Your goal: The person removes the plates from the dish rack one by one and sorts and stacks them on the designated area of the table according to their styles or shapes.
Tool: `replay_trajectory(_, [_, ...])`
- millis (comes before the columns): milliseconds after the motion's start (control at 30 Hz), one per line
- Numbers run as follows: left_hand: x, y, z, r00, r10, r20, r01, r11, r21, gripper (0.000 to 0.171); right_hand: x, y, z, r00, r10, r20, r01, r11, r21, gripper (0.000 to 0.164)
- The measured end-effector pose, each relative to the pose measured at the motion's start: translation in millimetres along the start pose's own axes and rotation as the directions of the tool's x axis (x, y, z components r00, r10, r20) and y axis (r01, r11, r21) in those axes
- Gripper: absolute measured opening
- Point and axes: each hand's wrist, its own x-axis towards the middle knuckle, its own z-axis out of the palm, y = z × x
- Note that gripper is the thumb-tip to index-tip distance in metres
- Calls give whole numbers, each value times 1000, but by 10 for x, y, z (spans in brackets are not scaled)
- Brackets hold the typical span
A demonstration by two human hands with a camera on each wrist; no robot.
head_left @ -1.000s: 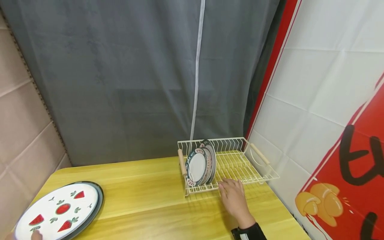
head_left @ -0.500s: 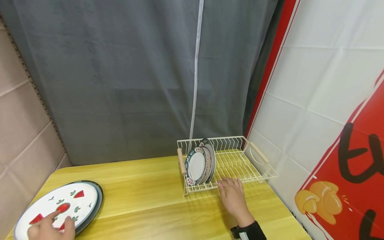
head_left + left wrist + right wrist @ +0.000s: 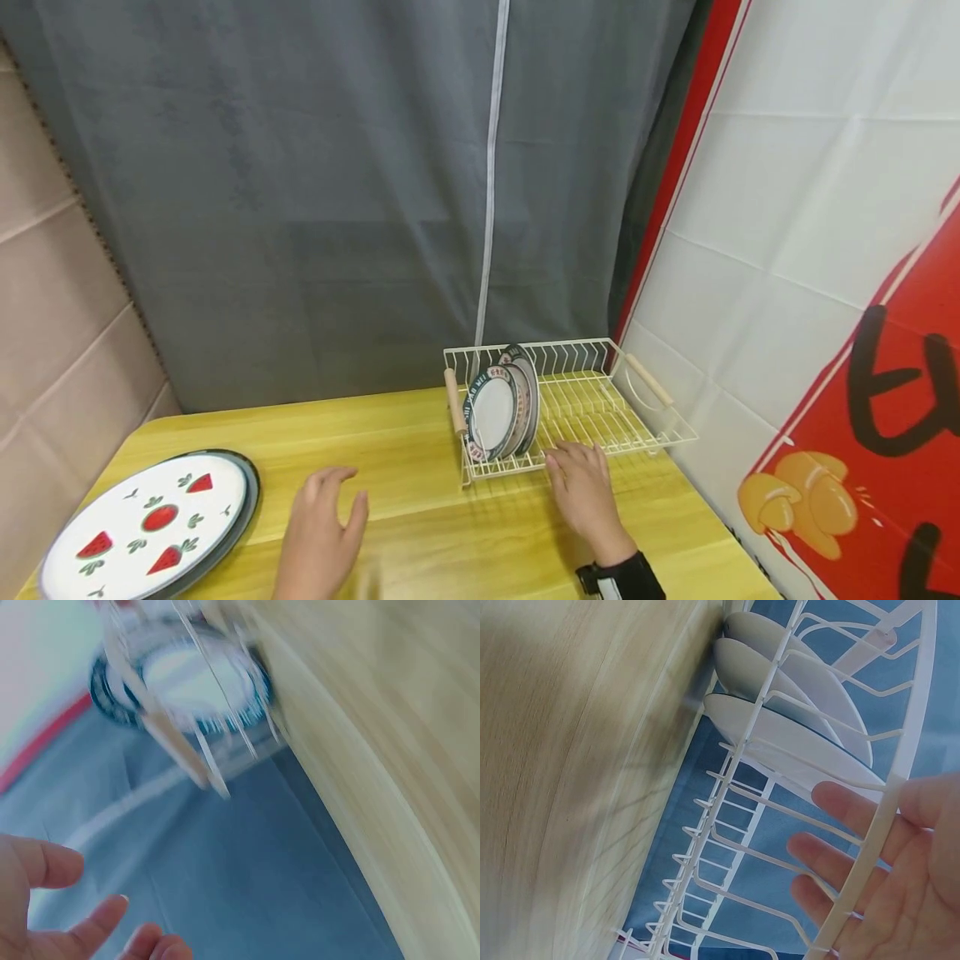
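Note:
My left hand (image 3: 321, 533) is in the air over the table's front middle, fingers loosely bent and thumb apart, holding nothing. The left wrist view shows its spread fingers (image 3: 97, 922) in front of the grey curtain. My right hand (image 3: 588, 504) grips the front top rail of a cream wire dish rack (image 3: 600, 417); in the right wrist view, its fingers (image 3: 840, 802) reach over the rail beside the plates. Several dark-rimmed plates (image 3: 492, 414) stand on edge at the rack's left end.
At the table's left lies a white oval platter (image 3: 120, 517) with red fruit drawings, on top of a grey-blue dish (image 3: 243, 508). A grey curtain (image 3: 300, 250) hangs behind the wooden table (image 3: 420, 533). A white and red printed wall sheet (image 3: 795, 208) borders the right side.
My left hand has come into view from the lower left, passing over the oval platter and moving right to the table's front middle. The right hand and the rack have stayed put.

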Motion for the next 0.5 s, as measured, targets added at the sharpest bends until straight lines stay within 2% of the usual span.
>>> replay_trajectory(133, [58,355,278,990,143,18,-142,989,-42,33,15,7,-33,1000,3,-13,-3,1000,-4,31])
replay_trajectory(267, [127,622,517,971,236,40,-233,971,-58,33,23,14,-37,1000,8,-8,-8,1000,6,32])
replay_trajectory(367, [171,746,686,952,301,46,-298,952,-69,30,25,20,-15,1000,10,0,-10,1000,11,32])
replay_trajectory(500, [197,823,901,924,381,24,-379,923,-73,25,20,9,4,1000,19,13,-20,1000,20,32])
